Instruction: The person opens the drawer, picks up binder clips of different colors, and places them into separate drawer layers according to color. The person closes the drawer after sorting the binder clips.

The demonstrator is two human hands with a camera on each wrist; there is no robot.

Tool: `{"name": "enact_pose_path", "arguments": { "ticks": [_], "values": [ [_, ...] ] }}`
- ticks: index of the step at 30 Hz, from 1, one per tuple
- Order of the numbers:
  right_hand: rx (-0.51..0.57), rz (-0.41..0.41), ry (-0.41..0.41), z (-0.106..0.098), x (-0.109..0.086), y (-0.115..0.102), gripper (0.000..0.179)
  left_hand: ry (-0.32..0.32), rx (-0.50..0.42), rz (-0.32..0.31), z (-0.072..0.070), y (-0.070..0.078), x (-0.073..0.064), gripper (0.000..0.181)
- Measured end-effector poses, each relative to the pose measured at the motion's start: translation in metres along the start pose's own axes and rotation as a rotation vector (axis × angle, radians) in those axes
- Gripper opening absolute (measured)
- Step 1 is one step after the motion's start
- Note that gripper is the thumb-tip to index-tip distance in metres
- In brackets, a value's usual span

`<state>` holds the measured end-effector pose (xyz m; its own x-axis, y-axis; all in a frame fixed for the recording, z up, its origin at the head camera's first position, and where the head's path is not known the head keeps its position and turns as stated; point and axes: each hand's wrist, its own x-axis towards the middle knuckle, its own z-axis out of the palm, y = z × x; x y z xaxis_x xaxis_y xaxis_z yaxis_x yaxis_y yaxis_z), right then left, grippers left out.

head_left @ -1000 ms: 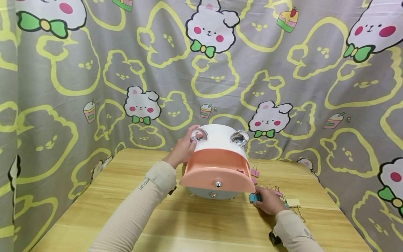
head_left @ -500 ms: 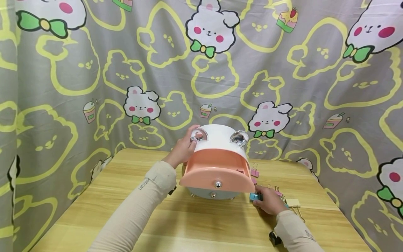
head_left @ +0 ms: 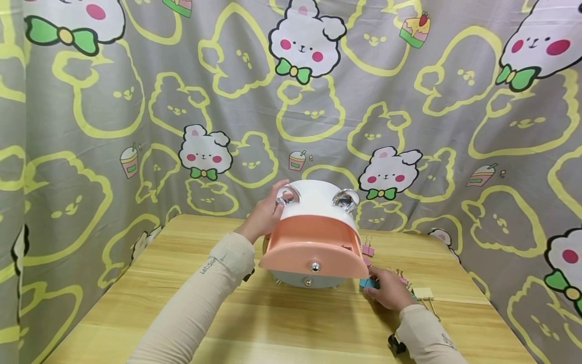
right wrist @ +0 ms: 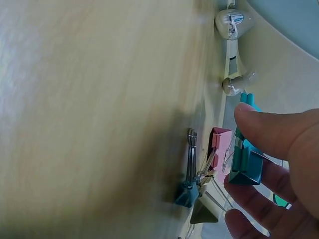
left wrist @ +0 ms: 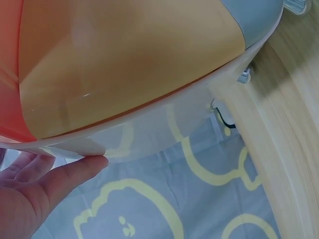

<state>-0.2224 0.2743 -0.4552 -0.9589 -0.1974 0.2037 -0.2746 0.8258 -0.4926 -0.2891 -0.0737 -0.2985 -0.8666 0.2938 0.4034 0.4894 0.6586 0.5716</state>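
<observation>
A small tabletop drawer box (head_left: 317, 194) with a white top and silver ears stands mid-table. Its peach upper drawer (head_left: 288, 259) is pulled out, and a bit of a pink clip (head_left: 347, 247) shows inside at the right. My left hand (head_left: 265, 216) holds the box at its left ear (head_left: 289, 194); in the left wrist view the thumb (left wrist: 79, 172) lies against the pale side wall. Low beside the box's right side, my right hand (head_left: 390, 289) pinches a teal binder clip (right wrist: 247, 162) between thumb and fingers.
Several binder clips lie right of the box, including a pink one (right wrist: 219, 149), a dark teal one (right wrist: 187, 193) and a cream one (head_left: 424, 292). The grey-blue lower drawer (head_left: 291, 279) is closed. A patterned curtain (head_left: 245, 116) surrounds the wooden table (head_left: 182, 308).
My right hand and the teal clip shift very slightly at the box's right side. The left hand, box and drawer stay where they were.
</observation>
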Motion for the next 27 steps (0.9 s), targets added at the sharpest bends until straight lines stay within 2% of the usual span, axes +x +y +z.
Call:
{"name": "enact_pose_path", "arguments": {
  "ticks": [7, 11, 16, 19, 23, 27],
  "values": [
    [-0.006, -0.004, 0.018, -0.002, 0.001, -0.006, 0.036, 0.004, 0.023, 0.084, -0.002, -0.001, 0.0, 0.059],
    [-0.019, -0.012, 0.037, -0.005, 0.002, -0.009, 0.033, 0.017, 0.035, 0.133, -0.002, -0.002, 0.001, 0.055],
    [-0.012, -0.006, 0.04, -0.01, 0.002, -0.014, 0.028, 0.026, 0.042, 0.115, -0.001, 0.0, 0.003, 0.048],
    [-0.013, -0.003, 0.045, -0.012, 0.002, -0.015, 0.032, 0.022, 0.045, 0.094, -0.002, 0.001, 0.004, 0.048],
    [-0.02, -0.031, 0.063, -0.016, 0.003, -0.018, 0.04, 0.008, 0.054, 0.072, -0.002, 0.005, 0.006, 0.046],
    [-0.015, -0.073, 0.072, -0.021, 0.003, -0.022, 0.038, 0.003, 0.06, 0.055, -0.002, 0.01, 0.009, 0.045]
  ]
}}
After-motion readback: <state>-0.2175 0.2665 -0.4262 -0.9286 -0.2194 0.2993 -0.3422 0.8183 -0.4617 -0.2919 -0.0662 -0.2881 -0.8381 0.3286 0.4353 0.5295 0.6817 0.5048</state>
